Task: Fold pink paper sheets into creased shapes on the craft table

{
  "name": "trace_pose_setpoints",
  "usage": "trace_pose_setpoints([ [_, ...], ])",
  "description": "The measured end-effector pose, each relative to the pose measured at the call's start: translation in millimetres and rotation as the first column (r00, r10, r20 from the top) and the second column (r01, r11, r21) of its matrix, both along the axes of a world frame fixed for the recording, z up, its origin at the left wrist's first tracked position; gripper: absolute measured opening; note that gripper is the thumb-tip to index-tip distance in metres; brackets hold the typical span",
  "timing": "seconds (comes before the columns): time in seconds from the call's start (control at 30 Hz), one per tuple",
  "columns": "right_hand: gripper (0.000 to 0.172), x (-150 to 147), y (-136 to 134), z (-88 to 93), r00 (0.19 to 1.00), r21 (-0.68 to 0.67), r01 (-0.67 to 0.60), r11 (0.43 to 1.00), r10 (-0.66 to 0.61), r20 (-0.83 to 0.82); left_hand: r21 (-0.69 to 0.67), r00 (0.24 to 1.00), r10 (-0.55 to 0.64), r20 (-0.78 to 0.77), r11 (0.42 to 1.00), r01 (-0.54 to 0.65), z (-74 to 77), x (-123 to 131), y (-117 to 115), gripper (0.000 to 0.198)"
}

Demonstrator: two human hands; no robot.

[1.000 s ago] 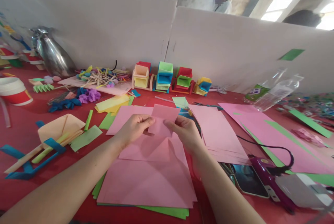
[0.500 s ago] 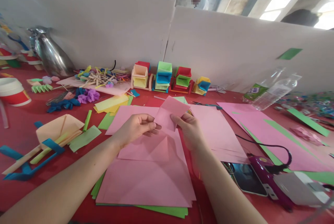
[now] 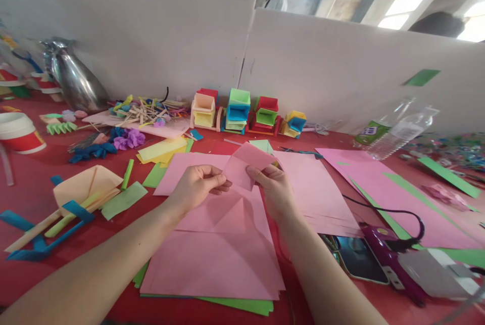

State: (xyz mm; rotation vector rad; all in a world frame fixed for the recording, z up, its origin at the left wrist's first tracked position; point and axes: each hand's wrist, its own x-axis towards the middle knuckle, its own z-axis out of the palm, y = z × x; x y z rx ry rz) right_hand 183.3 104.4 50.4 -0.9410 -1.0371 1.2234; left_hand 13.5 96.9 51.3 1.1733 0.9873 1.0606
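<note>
A small folded piece of pink paper [image 3: 243,163] is held up between my two hands, above larger pink sheets. My right hand [image 3: 273,183] pinches its right side, thumb on the near face. At its lower left corner, the thumb and fingers of my left hand [image 3: 204,183] close on the edge. Directly below lies another pink sheet with crease lines [image 3: 227,219], resting on a stack of pink paper [image 3: 212,269]. Green sheets [image 3: 242,306] stick out under that stack.
Folded paper boxes [image 3: 237,111] stand along the white partition [image 3: 151,42]. To the right are a phone [image 3: 361,259], a purple power strip [image 3: 394,264] and plastic bottles [image 3: 401,130]. A paper cup [image 3: 20,134], a steel jug [image 3: 78,80] and blue paper strips [image 3: 41,249] are at left.
The pink paper's upper part has tilted slightly, its top edge a little lower. Both hands stay nearly in place. Behind the partition, a person has moved left.
</note>
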Motion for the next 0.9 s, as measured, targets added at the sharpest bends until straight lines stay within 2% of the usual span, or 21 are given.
trace_pose_setpoints([
  [0.1,0.019,0,0,0.4,1.0,-0.005,0.003,1.0,-0.003,0.018,-0.018,0.999,-0.035,-0.019,0.999,0.035,-1.0,-2,1,0.013],
  [0.23,0.021,-1,-1,-0.3,0.997,-0.014,0.003,1.0,-0.001,0.079,0.027,0.985,-0.157,-0.066,0.987,0.159,-3.7,-6,3,0.021],
  [0.3,0.022,-2,-2,-0.7,0.995,-0.024,-0.008,1.0,0.01,0.103,0.042,0.98,-0.18,-0.084,0.982,0.183,-5.6,-6,3,0.026],
  [0.43,0.023,-4,-3,-1.1,0.99,-0.03,-0.04,0.999,0.044,0.134,0.012,0.982,-0.129,-0.138,0.991,0.131,-7.4,-3,3,0.019],
  [0.57,0.023,-6,-5,0.1,0.986,-0.028,-0.077,0.997,0.08,0.145,0.011,0.991,-0.067,-0.119,0.998,0.069,-5.6,0,2,0.013],
  [0.77,0.029,-11,-12,4.5,0.935,-0.057,-0.251,0.966,0.257,0.243,0.076,0.997,0.013,-0.077,0.997,-0.007,-3.5,-1,2,0.014],
  [0.9,0.029,-15,-14,4.3,0.932,-0.089,-0.218,0.972,0.235,0.275,0.104,0.995,0.041,-0.086,0.994,-0.032,-5.7,1,2,0.014],
])
